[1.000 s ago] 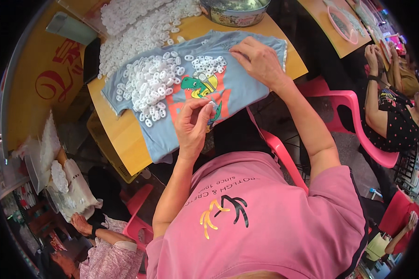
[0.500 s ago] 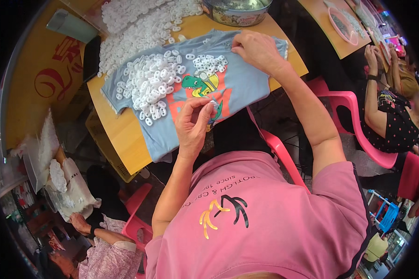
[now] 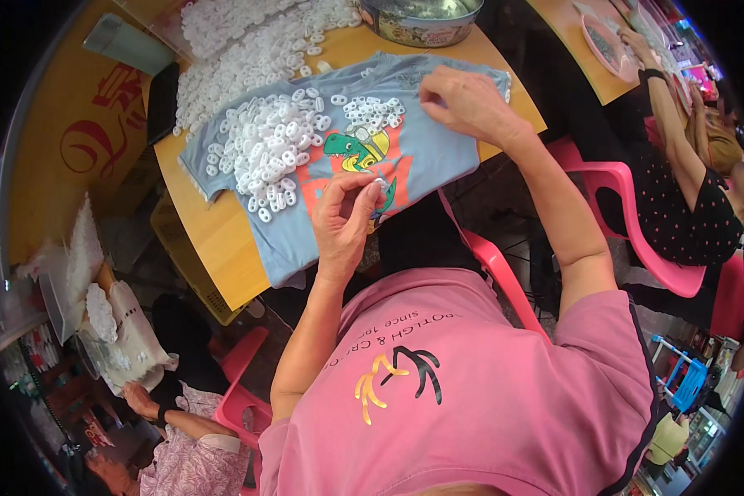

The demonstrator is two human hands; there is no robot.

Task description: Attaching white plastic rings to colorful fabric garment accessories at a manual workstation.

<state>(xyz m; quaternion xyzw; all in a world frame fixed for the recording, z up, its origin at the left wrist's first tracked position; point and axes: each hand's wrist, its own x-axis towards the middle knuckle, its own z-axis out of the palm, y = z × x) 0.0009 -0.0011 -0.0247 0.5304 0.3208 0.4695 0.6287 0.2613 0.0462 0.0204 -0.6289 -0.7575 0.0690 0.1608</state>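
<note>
Shirt (image 3: pixel 442 161); left fingers (image 3: pixel 362 205) tight on white piece (image 3: pixel 381 183)

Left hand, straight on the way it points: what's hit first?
Probably the small white pile, past the dinosaur print on the shirt; height of the left hand is unclear, so it may pass over.

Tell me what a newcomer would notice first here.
Probably the heap of white two-holed pieces on the left part of the blue shirt spread over the table. Next, the green dinosaur print near the shirt's middle, with the left hand pinching a small pale piece over its lower part.
</note>
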